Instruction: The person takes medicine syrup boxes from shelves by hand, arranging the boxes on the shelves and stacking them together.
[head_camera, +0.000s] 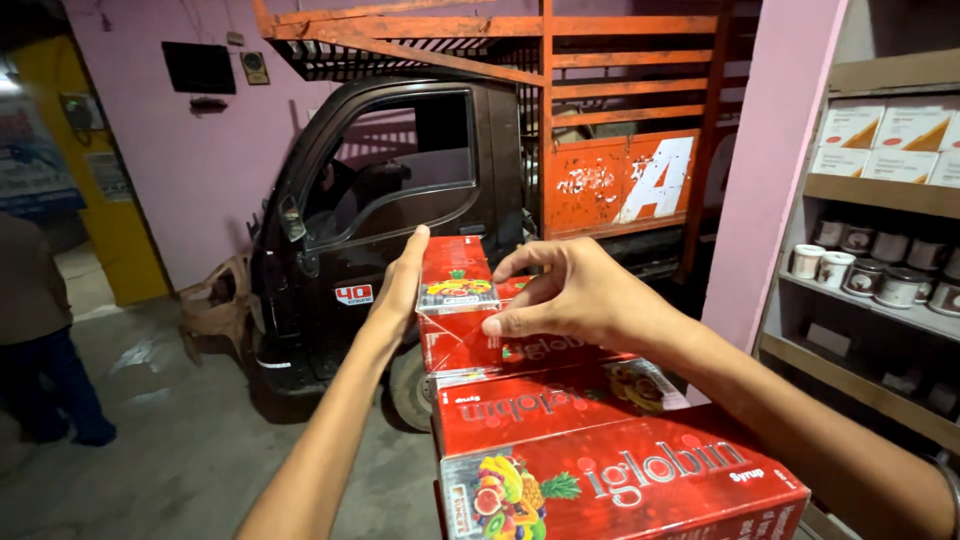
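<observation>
A stack of red cartons (560, 400) with fruit pictures rises in front of me, the nearest carton (640, 490) lying at the bottom of the view. On top stands a smaller red box (456, 285), upright. My left hand (403, 280) presses flat against its left side. My right hand (570, 295) grips its right side with thumb and fingertips, resting over the carton beneath.
A dark small truck (400, 200) with an orange wooden cargo frame (620, 120) is parked straight ahead. Shelves (880, 190) with white boxes and small jars stand at the right behind a pink pillar (775, 170). A person (40, 330) stands at the far left on the concrete floor.
</observation>
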